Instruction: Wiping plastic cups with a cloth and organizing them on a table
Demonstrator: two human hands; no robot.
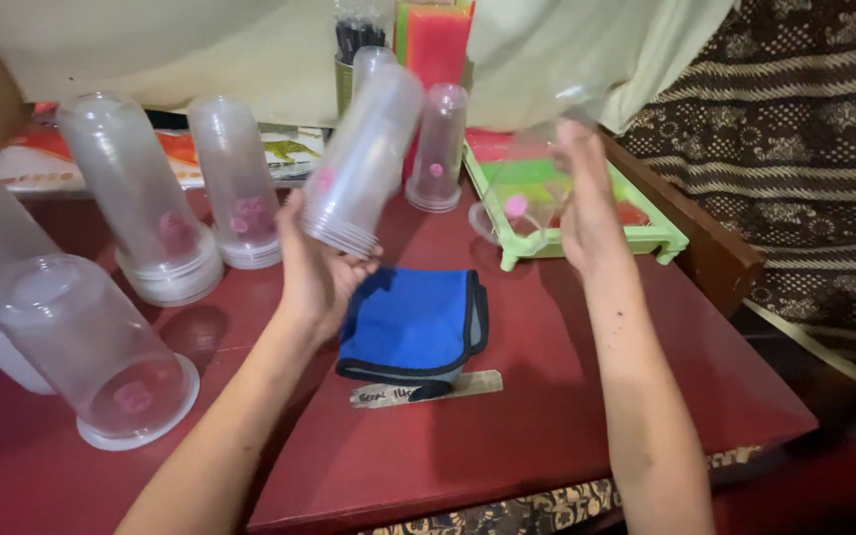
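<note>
My left hand [317,272] grips a stack of clear plastic cups [364,159] by its rim end, tilted up and to the right above a folded blue cloth [413,325]. Over the green tray [671,236], my right hand [587,198] holds a single clear plastic cup [532,188] with a pink spot on it; motion blurs this cup. The cloth lies on the dark red table [547,416], between my two forearms.
Several upside-down stacks of clear cups stand on the table: a wide one [101,347] at front left, two [146,198] [235,183] behind it, one [438,144] near the tray. A paper label strip [428,388] lies below the cloth. A patterned fabric [795,149] hangs at right.
</note>
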